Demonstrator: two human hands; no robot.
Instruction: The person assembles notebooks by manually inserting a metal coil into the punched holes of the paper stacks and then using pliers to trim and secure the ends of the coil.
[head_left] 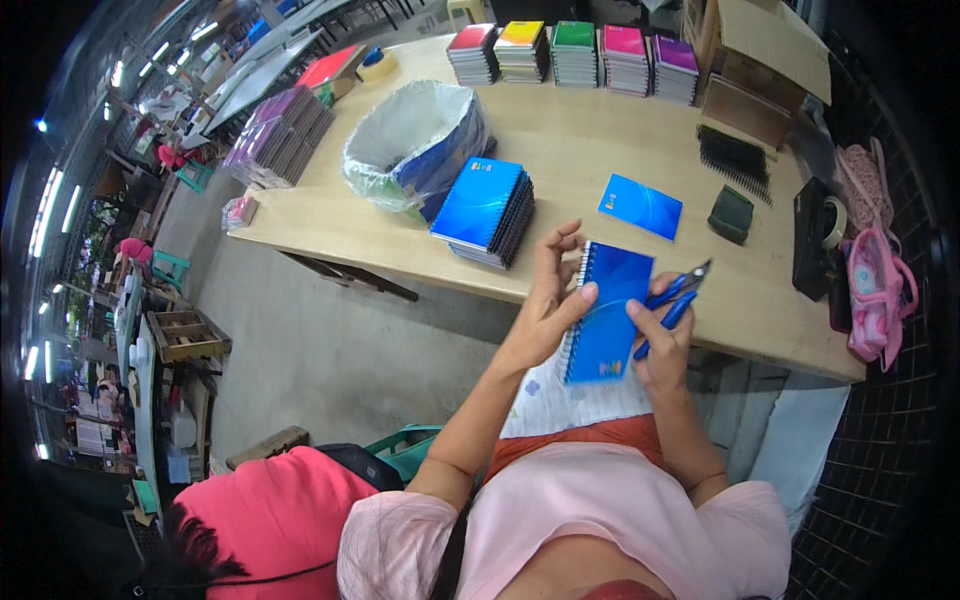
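I hold a blue spiral notebook (615, 315) upright in front of me, its wire binding on the left. My left hand (548, 310) grips the bound edge, thumb on the cover and some fingers raised behind. Closed on the right edge is my right hand (662, 352), which also holds blue-handled cutting pliers (684, 284), their jaws pointing up and right. Beyond the notebook, a loose blue cover (642, 206) lies flat on the table. A stack of blue spiral notebooks (484, 208) stands to the left of it.
On the wooden table (570, 130) are a plastic-lined bin (415, 145), stacks of coloured notebooks (574, 55), black wire bindings (735, 160), a dark green block-like item (731, 215) and a cardboard box (765, 70). A pink bag (875, 290) hangs at the right edge. Close by on my left is a person in pink (270, 520).
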